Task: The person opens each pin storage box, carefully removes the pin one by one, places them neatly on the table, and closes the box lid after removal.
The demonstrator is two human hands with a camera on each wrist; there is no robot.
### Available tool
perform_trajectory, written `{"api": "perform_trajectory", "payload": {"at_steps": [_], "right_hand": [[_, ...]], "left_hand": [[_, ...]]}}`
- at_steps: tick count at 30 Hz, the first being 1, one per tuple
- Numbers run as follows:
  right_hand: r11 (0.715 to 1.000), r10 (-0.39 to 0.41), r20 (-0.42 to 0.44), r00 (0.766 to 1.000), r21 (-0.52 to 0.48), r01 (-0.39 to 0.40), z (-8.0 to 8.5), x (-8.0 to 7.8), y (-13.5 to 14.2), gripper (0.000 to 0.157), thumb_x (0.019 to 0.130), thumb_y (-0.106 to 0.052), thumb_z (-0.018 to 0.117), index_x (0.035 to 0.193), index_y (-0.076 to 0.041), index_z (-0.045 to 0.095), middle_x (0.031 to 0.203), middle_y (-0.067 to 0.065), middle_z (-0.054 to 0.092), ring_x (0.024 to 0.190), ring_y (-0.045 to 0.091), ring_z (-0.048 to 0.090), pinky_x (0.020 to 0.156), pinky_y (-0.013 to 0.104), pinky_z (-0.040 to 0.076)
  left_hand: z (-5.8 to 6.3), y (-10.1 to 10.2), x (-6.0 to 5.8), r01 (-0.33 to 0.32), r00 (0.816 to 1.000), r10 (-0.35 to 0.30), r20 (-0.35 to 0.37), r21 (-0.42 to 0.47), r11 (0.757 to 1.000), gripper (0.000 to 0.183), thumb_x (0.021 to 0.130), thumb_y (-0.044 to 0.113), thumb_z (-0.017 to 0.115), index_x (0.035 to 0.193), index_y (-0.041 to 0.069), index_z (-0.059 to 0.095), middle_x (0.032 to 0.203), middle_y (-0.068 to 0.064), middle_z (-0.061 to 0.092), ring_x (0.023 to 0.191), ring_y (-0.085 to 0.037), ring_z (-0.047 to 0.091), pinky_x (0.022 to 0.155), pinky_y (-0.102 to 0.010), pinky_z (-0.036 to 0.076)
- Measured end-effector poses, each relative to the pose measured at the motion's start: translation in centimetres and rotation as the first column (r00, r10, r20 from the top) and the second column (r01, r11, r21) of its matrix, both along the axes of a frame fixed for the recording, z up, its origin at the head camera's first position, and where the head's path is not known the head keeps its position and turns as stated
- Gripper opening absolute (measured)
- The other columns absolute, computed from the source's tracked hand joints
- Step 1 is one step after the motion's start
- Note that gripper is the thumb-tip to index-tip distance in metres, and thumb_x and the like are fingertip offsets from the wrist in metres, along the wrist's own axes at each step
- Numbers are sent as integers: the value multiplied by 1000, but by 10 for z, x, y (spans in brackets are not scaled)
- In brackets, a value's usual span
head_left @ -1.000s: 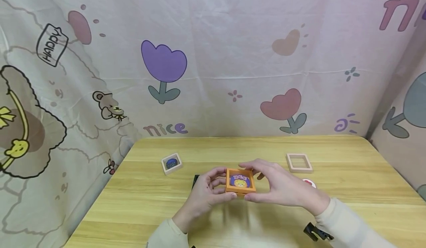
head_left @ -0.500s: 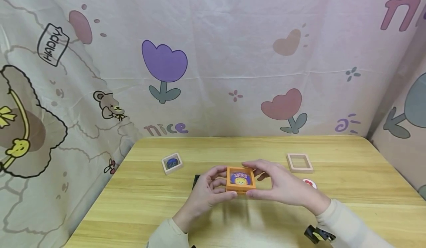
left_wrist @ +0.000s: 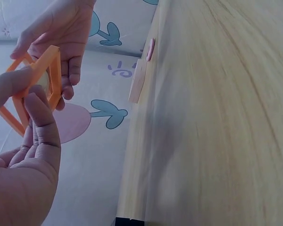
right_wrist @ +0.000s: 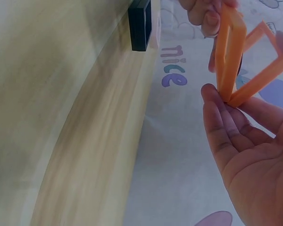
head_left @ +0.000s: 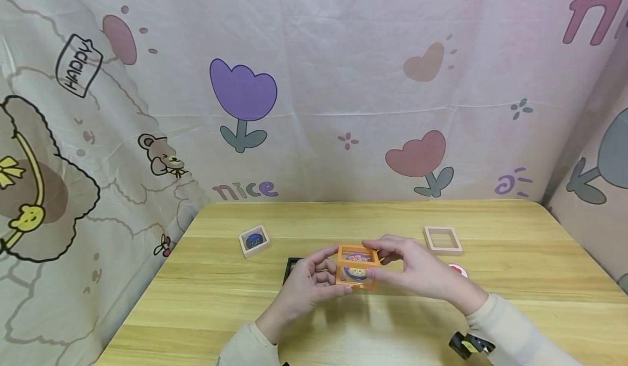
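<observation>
A pale printed cloth [head_left: 333,44] hangs beyond both grips; below them spreads a wood-grained table [head_left: 196,311]. The right grip [head_left: 423,274] and left grip [head_left: 308,285] both pinch an orange frame [head_left: 358,265], held up between them above the table. It looks glossy and square, with clear windows and two leaves joined at one edge, spread in a tilted wedge. Beyond the right grip lies a pale frame [head_left: 446,250]; beyond and left of the left grip, another wooden frame [head_left: 242,247] carries a blue piece [head_left: 254,240]. A black frame [head_left: 290,264] shows partly behind the left grip. Inside the orange frame sits a purple disc [head_left: 356,273] with a yellow animal face and pinkish lettering. A white-and-red badge [head_left: 459,269] peeks out just beyond the right wrist.
</observation>
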State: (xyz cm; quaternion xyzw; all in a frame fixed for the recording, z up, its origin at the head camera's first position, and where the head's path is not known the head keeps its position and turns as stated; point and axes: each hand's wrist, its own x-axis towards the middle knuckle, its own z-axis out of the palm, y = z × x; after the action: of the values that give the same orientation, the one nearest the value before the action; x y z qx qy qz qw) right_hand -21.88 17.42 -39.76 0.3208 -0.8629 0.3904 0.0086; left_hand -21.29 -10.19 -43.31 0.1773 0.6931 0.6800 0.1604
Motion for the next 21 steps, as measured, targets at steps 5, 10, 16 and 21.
{"api": "perform_trajectory", "payload": {"at_steps": [5, 10, 16, 21], "right_hand": [[1000, -10, 14, 1000, -12, 10, 0, -1, -1, 50, 104, -34, 73, 142, -3, 67, 121, -2, 76, 102, 3, 71, 93, 28, 63], [999, -32, 76, 997, -18, 33, 1, -2, 1, 44, 109, -34, 65, 142, -6, 69, 125, 1, 77, 105, 4, 71, 93, 25, 61], [998, -25, 166, 986, -55, 34, 2, -4, 3, 41, 113, -34, 57, 140, -6, 70, 131, 8, 76, 110, 10, 74, 93, 24, 60], [996, -6, 168, 986, -90, 22, 0, -6, 4, 35, 115, -29, 52, 124, -7, 77, 118, 5, 79, 100, 11, 75, 91, 27, 62]], "left_hand": [[0, 0, 0, 2, 1000, -2, 2, -5, 1000, 91, 86, 3, 88, 161, -5, 39, 107, -4, 68, 87, -8, 72, 79, -18, 62], [0, 1, 1, 6, 1000, -6, 15, 0, 1000, 90, 86, 3, 88, 161, -5, 39, 105, -3, 68, 86, -7, 72, 77, -19, 62], [-1, 2, 1, 18, 1000, -19, 25, 4, 1000, 88, 85, 0, 88, 160, -4, 42, 103, -2, 67, 85, -7, 71, 78, -19, 62], [-3, 3, 2, 23, 1000, -23, 19, -4, 1000, 87, 84, -2, 87, 160, -1, 44, 103, -2, 67, 84, -8, 70, 78, -19, 62]]}}
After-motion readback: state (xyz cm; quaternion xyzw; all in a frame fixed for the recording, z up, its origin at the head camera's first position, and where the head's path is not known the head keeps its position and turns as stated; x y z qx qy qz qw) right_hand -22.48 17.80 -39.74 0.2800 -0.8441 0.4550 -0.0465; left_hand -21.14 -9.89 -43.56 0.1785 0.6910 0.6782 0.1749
